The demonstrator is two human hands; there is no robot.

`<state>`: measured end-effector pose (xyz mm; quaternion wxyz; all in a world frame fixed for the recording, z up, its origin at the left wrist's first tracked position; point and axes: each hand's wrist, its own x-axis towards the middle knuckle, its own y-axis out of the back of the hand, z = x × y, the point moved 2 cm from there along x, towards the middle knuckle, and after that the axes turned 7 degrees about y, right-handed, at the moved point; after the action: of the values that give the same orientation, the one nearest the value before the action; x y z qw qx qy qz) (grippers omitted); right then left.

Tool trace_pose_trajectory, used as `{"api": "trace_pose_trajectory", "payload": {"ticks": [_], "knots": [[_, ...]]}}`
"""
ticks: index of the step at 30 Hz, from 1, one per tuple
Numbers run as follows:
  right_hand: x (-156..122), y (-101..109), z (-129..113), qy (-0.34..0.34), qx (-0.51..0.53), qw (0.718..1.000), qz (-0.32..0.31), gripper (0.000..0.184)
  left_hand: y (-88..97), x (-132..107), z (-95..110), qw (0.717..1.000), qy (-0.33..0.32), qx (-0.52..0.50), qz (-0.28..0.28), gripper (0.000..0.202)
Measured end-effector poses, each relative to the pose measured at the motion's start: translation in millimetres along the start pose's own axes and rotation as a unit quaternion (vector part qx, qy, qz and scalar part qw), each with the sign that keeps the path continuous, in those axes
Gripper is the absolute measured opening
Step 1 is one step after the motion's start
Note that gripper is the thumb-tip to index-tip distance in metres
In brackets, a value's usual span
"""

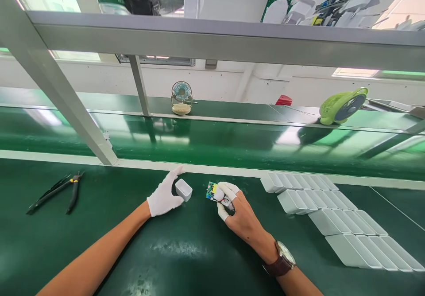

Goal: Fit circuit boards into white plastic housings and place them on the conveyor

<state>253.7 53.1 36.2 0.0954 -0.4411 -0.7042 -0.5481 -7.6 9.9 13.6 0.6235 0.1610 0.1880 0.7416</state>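
Holding a small white plastic housing (183,189) in the gloved left hand (165,196), the person keeps its open mouth turned up and toward the other hand, the thumb and fingers wrapped loosely around its sides while it rests low over the green bench mat (186,251). The right hand (237,212), bare but for white finger cots on the fingertips (229,188), pinches a small green circuit board (211,191) between thumb and forefinger; the board sits just beside the housing, not yet inside it, with thin wires trailing under the fingers. To seat the board well, judging from this layout, the housing should stay steady and level, and the board should be gripped by its edges so that the components are not pressed. The board's outline should line up squarely with the opening before it goes in; a tilted entry could jam or pinch the wires. Rows of finished white housings (332,212) lie to the right, well apart, and black pliers (56,192) lie far to the left. A wristwatch (282,258) shows on the right wrist.
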Motion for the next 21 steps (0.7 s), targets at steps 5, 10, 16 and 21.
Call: {"api": "trace_pose_trajectory", "payload": {"ticks": [5,10,16,21], "knots": [[-2,-1,-5,0.011,-0.008,1.0,0.019,0.054,-15.4,-5,6,0.991,0.018,0.119,0.057,0.101],[-3,-1,-12,0.04,0.006,0.999,0.034,0.057,-16.4,-9,0,0.994,-0.058,0.076,-0.054,0.114],[-3,2,-17,0.071,0.007,0.996,0.048,0.064,-19.1,-13,4,0.991,-0.061,0.113,-0.032,0.12],[-1,2,-26,0.102,0.017,0.994,0.046,0.066,-28.7,-15,9,0.973,-0.188,0.135,0.013,0.114]]}}
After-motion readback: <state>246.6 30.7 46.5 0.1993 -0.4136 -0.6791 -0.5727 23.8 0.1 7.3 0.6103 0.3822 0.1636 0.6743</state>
